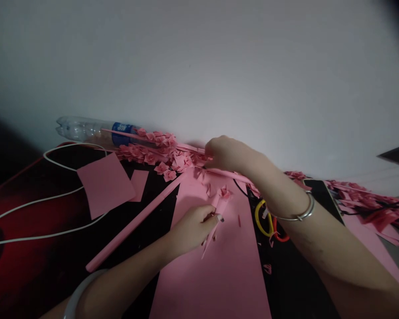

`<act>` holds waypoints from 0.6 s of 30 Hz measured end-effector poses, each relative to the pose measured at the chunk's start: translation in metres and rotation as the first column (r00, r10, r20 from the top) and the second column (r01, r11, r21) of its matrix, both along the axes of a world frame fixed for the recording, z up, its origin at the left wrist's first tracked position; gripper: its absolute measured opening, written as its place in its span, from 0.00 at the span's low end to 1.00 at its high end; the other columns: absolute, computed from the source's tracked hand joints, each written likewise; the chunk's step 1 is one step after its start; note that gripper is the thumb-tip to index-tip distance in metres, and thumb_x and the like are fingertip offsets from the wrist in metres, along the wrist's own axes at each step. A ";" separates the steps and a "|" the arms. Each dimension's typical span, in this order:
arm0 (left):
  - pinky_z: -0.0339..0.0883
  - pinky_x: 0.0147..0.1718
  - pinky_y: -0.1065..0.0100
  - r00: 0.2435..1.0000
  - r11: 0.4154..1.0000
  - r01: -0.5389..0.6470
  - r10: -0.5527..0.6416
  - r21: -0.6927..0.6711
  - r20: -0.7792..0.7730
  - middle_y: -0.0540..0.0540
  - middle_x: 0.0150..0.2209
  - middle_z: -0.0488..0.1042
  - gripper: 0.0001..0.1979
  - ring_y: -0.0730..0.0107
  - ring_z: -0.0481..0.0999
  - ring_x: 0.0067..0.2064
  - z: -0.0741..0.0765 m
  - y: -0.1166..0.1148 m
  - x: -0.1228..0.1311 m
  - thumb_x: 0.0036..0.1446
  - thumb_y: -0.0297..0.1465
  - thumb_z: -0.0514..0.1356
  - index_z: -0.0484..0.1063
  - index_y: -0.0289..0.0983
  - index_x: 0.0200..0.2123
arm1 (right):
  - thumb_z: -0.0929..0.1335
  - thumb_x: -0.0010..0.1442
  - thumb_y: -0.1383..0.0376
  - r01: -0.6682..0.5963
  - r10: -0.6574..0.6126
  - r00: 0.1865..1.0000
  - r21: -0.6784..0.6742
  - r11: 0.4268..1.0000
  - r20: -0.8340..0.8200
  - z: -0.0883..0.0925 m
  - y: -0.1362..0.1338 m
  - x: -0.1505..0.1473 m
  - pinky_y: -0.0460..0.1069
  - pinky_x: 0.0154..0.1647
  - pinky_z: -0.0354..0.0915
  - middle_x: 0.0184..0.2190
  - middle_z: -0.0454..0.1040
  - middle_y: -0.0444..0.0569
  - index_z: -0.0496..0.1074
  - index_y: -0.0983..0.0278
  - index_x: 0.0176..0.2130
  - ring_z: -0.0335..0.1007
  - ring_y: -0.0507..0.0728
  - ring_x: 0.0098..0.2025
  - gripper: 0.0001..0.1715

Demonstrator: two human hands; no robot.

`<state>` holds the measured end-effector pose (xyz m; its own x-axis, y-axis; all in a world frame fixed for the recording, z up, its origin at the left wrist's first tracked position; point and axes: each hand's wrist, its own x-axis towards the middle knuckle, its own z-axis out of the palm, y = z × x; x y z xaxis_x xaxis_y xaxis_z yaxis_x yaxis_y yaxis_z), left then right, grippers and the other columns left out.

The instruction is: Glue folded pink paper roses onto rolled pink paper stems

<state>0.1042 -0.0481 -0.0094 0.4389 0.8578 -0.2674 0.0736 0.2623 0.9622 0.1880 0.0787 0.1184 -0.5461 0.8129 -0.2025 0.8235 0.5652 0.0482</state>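
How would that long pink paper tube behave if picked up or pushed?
The pink paper tube is probably very light for its length, since it looks like rolled paper. Its rounded body would likely roll if pushed. It lies straight, so it may stay fairly stiff when lifted, though a firm squeeze could probably dent it.

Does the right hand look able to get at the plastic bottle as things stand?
Probably yes. The right hand is at the edge of the heap of pink paper flowers, and the clear plastic bottle lies just beyond them. Only those loose flowers seem in the way, though reaching across could disturb them.
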 end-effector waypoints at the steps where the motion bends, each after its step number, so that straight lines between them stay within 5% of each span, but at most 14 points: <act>1: 0.54 0.16 0.75 1.000 1.000 -0.005 0.005 0.002 -0.002 0.53 0.20 0.67 0.13 0.78 0.61 0.18 0.001 0.000 0.000 0.60 0.38 0.51 0.63 0.37 0.27 | 0.69 0.54 0.64 -0.051 0.052 0.997 0.025 0.998 -0.050 -0.008 -0.001 -0.006 0.50 0.29 0.60 0.38 0.75 0.57 0.74 0.65 0.41 0.70 0.59 0.35 0.14; 5: 0.54 0.17 0.74 1.000 1.000 -0.018 0.018 0.021 -0.014 0.54 0.18 0.65 0.14 0.77 0.60 0.17 0.002 -0.001 0.000 0.60 0.37 0.51 0.60 0.38 0.24 | 0.64 0.56 0.71 -0.319 0.333 0.926 0.101 0.942 -0.181 -0.039 0.001 -0.031 0.47 0.33 0.57 0.45 0.72 0.54 0.68 0.66 0.48 0.67 0.56 0.42 0.19; 9: 0.54 0.16 0.74 1.000 0.999 -0.030 0.030 0.031 0.003 0.56 0.17 0.61 0.14 0.77 0.60 0.17 0.000 -0.002 0.000 0.59 0.37 0.51 0.58 0.39 0.23 | 0.61 0.55 0.76 -0.340 0.361 0.920 0.145 0.929 -0.151 -0.057 0.006 -0.042 0.48 0.28 0.53 0.43 0.71 0.52 0.68 0.65 0.43 0.65 0.54 0.37 0.16; 15: 0.56 0.17 0.74 1.000 0.999 -0.015 0.015 0.032 -0.006 0.53 0.20 0.65 0.13 0.76 0.64 0.20 0.000 0.000 0.000 0.60 0.37 0.51 0.60 0.38 0.25 | 0.64 0.52 0.74 -0.279 0.296 0.892 0.099 0.955 -0.343 -0.029 0.007 -0.016 0.46 0.34 0.57 0.37 0.71 0.51 0.69 0.67 0.40 0.64 0.54 0.36 0.13; 18: 0.54 0.16 0.75 1.000 1.000 -0.006 0.006 0.014 -0.005 0.52 0.20 0.67 0.12 0.78 0.61 0.18 0.003 0.000 -0.001 0.60 0.36 0.50 0.61 0.38 0.25 | 0.64 0.50 0.76 -0.206 0.201 0.948 0.005 0.979 -0.246 -0.010 0.003 0.003 0.47 0.32 0.57 0.35 0.72 0.50 0.72 0.65 0.38 0.65 0.53 0.33 0.15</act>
